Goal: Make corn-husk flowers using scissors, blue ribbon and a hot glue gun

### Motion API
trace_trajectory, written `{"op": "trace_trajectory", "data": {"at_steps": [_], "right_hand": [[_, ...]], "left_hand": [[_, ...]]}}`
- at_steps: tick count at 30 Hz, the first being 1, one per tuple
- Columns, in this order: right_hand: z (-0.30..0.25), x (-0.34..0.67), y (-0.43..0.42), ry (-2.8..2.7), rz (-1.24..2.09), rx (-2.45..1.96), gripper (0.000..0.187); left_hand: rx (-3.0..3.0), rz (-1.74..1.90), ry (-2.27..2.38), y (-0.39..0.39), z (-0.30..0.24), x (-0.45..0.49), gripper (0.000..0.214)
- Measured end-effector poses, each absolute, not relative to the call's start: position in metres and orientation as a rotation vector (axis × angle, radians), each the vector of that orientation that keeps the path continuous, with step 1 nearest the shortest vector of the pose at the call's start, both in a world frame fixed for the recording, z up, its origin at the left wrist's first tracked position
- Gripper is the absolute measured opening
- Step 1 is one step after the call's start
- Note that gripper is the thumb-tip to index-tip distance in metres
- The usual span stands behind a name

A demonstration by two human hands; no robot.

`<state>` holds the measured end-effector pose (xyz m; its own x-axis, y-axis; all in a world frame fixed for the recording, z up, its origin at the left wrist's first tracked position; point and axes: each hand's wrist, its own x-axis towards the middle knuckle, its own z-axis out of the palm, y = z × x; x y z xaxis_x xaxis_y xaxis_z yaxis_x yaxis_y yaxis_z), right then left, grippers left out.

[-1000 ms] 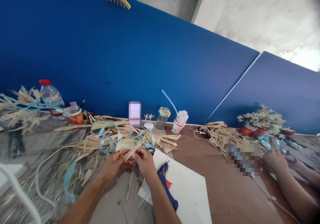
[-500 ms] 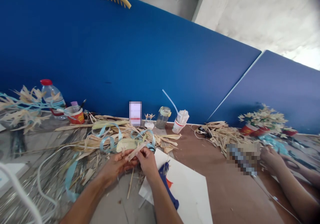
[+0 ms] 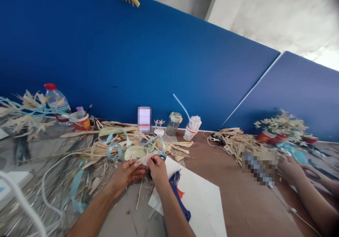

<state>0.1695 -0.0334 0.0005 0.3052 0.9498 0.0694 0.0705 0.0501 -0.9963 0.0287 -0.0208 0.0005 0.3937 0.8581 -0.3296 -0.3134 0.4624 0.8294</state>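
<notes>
The pale husk strip (image 3: 147, 157) is held beyond and to the left of the glue gun (image 3: 178, 198), long axis nearly crosswise, right end slightly farther away. The left hand (image 3: 127, 175) and right hand (image 3: 158, 169) each pinch it, thumb against fingers. Farther left of the gun, writing on the bottle (image 3: 56, 98) and red cup (image 3: 82, 123) is illegible.

a broad blue partition (image 3: 79, 53) fills the upper left and middle of the frame, its top edge slanting down rightward. a pale strip (image 3: 253, 88) divides it from a purplish-blue panel (image 3: 299, 92) at right. above, a whitish wall (image 3: 275, 14) brightens toward the right edge. the counter (image 3: 206, 173) is brown at lower centre-right, greyish at lower left.
</notes>
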Motion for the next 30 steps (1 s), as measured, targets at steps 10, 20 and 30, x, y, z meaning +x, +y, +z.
{"op": "trace_trajectory", "data": {"at_steps": [10, 20, 30], "right_hand": [[0.003, 0.169, -0.036, -1.054, 0.925, -1.346, 0.018], [0.002, 0.170, -0.034, -1.024, 0.952, -1.289, 0.020], [0.000, 0.175, -0.033, -1.056, 0.824, -1.350, 0.031]], "left_hand": [[1.166, 0.840, 1.004, -0.023, 0.013, 0.029, 0.030], [1.161, 0.801, 1.026, -0.025, 0.021, 0.033, 0.029], [1.199, 0.834, 1.078, -0.022, 0.014, 0.029, 0.033]]}}
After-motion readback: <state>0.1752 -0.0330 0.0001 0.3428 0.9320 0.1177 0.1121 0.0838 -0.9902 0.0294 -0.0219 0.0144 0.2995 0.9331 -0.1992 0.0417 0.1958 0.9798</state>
